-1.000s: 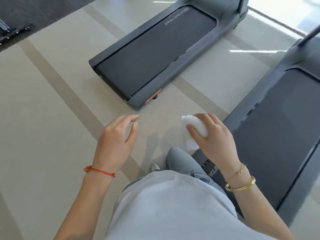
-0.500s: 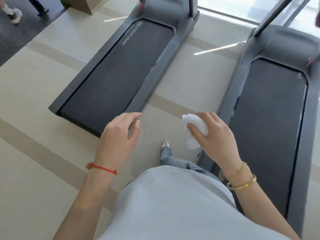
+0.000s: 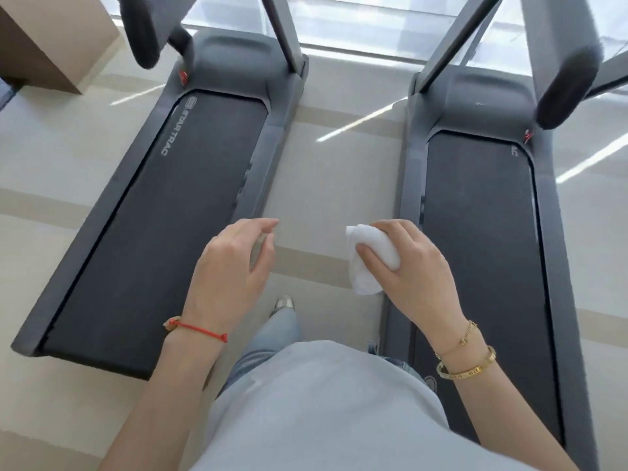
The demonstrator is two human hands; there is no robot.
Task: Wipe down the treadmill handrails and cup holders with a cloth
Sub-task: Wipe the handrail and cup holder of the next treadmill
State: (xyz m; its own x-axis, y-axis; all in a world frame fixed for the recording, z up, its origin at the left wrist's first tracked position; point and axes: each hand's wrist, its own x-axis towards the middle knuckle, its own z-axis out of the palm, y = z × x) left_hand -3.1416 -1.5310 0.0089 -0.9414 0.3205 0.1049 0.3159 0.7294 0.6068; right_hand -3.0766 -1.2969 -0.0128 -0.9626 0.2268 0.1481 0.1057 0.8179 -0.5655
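My right hand [image 3: 416, 266] grips the bunched white cloth [image 3: 368, 263] while my left hand [image 3: 234, 266] hangs empty with fingers loosely curled, both over the floor aisle [image 3: 333, 185] between the two treadmills. The right treadmill's handrail [image 3: 565, 86] lies ahead and to the right, its long axis running away from me, nearer the cloth hand. The left treadmill's handrail [image 3: 142, 32] sits farther off ahead-left; nothing blocks either, and I can't see the cup holders.

Two treadmills: one [image 3: 163, 215] left of the cloth [image 3: 370, 258], one [image 3: 482, 232] right of it. One cloth. Two hands [image 3: 231, 266] [image 3: 418, 266]. Two handrail ends [image 3: 144, 32] [image 3: 564, 90]. Three bracelets: one red [image 3: 200, 329], two gold [image 3: 462, 338] [image 3: 469, 368]. One box [image 3: 47, 45].
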